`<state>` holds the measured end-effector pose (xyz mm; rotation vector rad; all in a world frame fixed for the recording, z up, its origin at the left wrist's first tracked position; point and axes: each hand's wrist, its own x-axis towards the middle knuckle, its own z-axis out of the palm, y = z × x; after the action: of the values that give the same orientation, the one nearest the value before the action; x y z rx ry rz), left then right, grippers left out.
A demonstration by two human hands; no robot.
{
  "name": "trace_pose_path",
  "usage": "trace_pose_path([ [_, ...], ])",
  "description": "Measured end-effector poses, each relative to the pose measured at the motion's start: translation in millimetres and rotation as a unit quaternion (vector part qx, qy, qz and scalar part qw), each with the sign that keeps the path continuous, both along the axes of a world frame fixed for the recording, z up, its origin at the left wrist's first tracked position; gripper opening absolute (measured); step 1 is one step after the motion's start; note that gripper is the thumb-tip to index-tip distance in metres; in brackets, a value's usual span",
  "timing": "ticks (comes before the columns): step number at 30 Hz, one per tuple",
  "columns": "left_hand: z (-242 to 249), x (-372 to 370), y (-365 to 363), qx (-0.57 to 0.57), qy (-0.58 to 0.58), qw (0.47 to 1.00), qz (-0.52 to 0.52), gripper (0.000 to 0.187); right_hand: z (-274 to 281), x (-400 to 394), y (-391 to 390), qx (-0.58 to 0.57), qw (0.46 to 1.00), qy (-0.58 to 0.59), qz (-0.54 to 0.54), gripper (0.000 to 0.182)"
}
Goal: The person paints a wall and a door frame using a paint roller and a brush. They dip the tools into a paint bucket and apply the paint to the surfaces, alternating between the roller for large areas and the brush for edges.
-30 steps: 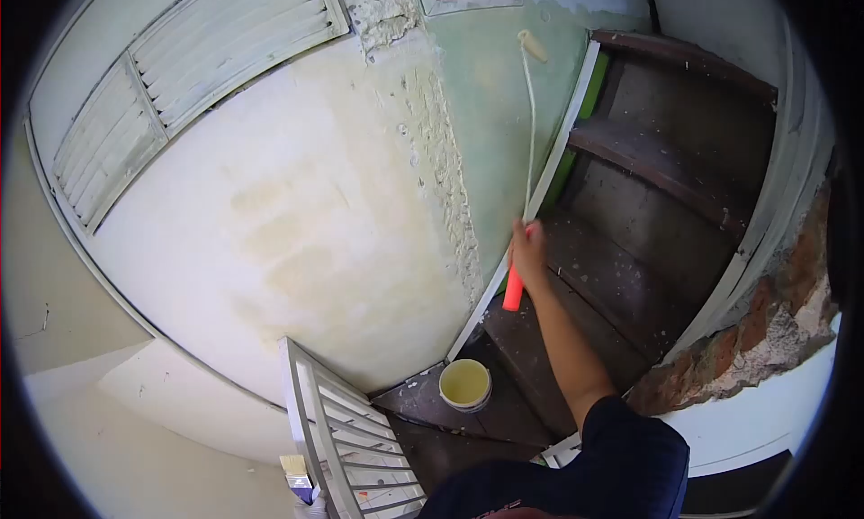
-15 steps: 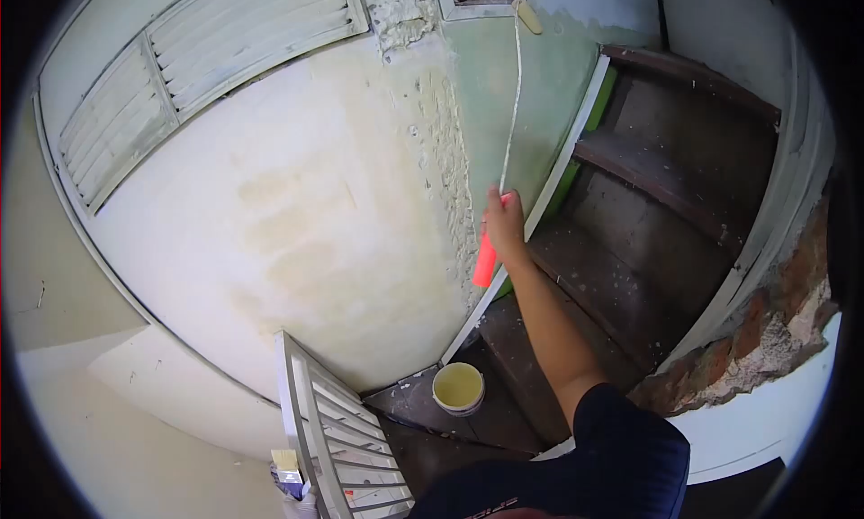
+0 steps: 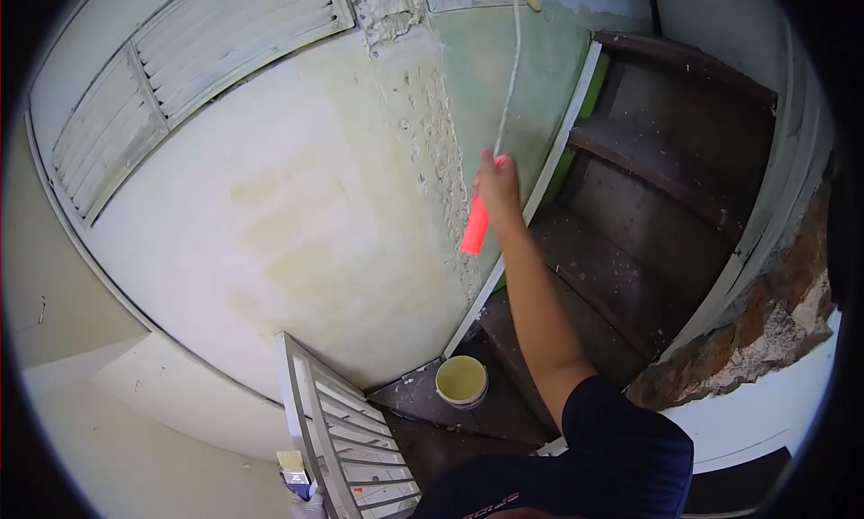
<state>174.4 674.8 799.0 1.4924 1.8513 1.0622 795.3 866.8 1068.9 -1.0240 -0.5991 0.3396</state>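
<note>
A right hand (image 3: 497, 184) grips the long roller pole (image 3: 507, 78); overreaching could drip paint onto the near bucket (image 3: 462, 381).

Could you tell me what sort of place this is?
Probably a stairwell in an old house under repainting: worn wooden stairs, a patchy, crumbling wall, and a paint bucket below the roller in the right hand.

House interior under renovation, stairwell corner: dark wooden stairs (image 3: 648, 186), crumbling plaster wall (image 3: 432, 114), louvred shutter (image 3: 189, 60), exposed brick (image 3: 765, 330), paint bucket (image 3: 462, 380) on the floor.
</note>
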Motion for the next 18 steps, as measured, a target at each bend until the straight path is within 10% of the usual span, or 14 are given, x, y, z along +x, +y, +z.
trace_pose_path([
  [15, -66, -52, 18, 0.005, -0.003, 0.999, -0.049, 0.041, -18, -40, 8, 0.005, 0.999, 0.024, 0.032, 0.034],
  [18, -13, -18, 6, -0.027, 0.028, 0.998, -0.046, 0.042, 7, -8, 7, 0.023, 0.998, 0.039, 0.038, 0.035],
])
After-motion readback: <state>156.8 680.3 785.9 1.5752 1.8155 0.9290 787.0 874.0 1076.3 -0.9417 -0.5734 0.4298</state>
